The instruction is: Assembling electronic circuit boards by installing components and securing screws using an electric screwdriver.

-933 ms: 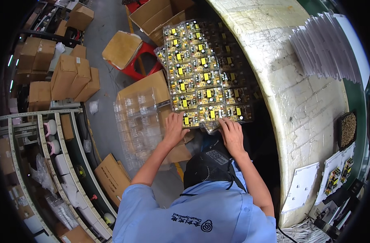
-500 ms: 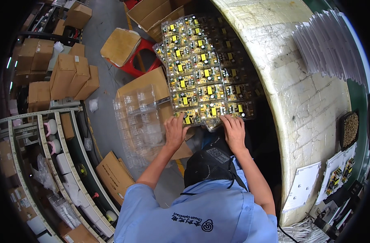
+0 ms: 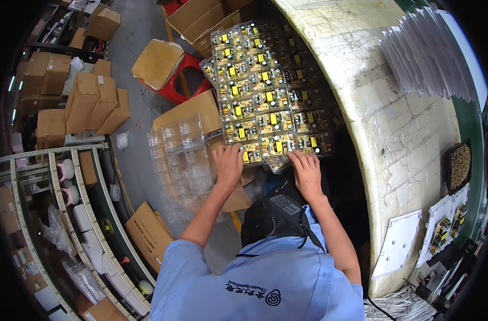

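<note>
A clear plastic tray [image 3: 258,130] full of small circuit boards with yellow parts lies in front of me, on top of other loaded trays whose corner shows below its near edge. My left hand [image 3: 228,163] grips the near left corner, its fingers curled over the rim. On the near edge further right, my right hand [image 3: 306,170] has its fingers over the rim. Both thumbs are mostly hidden. Each board, such as the circuit board [image 3: 274,122] in the middle column, sits in its own compartment. The tray's right side falls into shadow beside the worktable.
Empty clear trays [image 3: 181,160] stand left of my left arm, by a cardboard sheet [image 3: 193,109]. Beyond is a red stool [image 3: 188,77]. A pale worktable [image 3: 361,107] curves along the right, holding white sheets [image 3: 431,53]. A rack [image 3: 59,182] and cartons [image 3: 91,101] line the left.
My left hand has moved slightly up and left, with its fingers further over the tray's corner. The right hand keeps its place on the edge. The tray looks almost unmoved.
</note>
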A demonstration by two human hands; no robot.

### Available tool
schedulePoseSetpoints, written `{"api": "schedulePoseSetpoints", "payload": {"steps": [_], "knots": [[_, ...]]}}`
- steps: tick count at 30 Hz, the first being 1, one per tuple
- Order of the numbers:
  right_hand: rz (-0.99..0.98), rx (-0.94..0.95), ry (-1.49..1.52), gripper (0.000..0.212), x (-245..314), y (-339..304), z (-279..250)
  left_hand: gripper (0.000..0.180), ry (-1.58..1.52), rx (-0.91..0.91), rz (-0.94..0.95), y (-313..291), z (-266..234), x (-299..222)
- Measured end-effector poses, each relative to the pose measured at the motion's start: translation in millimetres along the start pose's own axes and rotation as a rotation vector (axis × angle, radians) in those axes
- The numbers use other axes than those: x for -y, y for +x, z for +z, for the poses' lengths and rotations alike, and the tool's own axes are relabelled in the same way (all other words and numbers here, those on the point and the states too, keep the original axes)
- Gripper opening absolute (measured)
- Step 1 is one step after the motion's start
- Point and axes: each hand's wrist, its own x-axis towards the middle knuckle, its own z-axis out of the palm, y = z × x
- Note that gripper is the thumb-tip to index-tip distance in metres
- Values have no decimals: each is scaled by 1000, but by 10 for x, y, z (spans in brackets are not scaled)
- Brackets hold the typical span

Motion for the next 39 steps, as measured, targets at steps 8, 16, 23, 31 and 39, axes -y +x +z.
{"api": "schedulePoseSetpoints", "payload": {"steps": [8, 16, 23, 31, 39], "knots": [[5, 6, 41, 50, -19, -4, -25, 20, -64, -168, 33, -18, -60, 15], [146, -147, 251, 42, 171, 6, -236, 22, -262, -255, -107, 70, -371, -224], [436, -41, 880, 62, 696, -95, -969, 26, -525, -150, 123, 73, -709, -1241], [813, -380, 939, 50, 672, -535, -1262, 35, -810, 47, 217, 55, -765, -1835], [160, -452, 247, 53, 719, -702, -1438, 69, -2261, 1053, -608, -28, -990, -1946]]}}
